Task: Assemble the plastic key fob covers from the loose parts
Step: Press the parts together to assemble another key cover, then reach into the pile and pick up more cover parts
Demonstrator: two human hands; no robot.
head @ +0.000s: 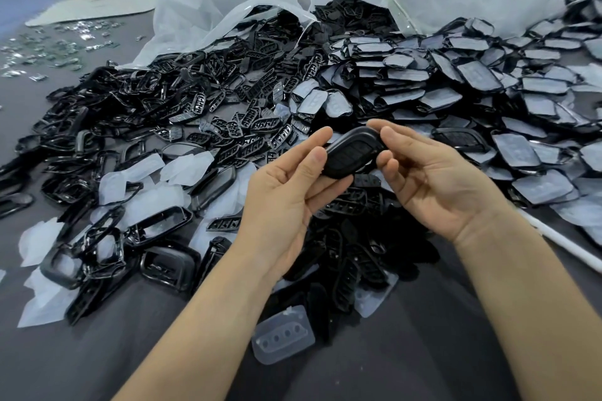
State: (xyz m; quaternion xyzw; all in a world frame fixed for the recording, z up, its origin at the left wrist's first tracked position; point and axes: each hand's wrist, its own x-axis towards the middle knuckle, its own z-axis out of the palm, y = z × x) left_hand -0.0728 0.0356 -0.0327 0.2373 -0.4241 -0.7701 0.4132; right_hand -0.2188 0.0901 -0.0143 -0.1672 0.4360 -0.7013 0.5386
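Observation:
A black key fob cover (353,153) is held between both hands above the table, its button face up. My left hand (290,185) grips its near-left end with thumb on top and fingers curled under. My right hand (426,179) pinches its far-right end between thumb and fingertips. Below the hands lies a heap of black inner parts (351,257). A clear silicone button pad (283,335) lies on the dark table near my forearms.
Black frames (97,146) pile up at the left, with small button grids (254,127) in the middle. Film-covered black shells (472,81) fill the right. Two open plastic bags (221,10) stand behind. Small shiny parts (49,49) lie far left. A white rod (570,247) lies at the right.

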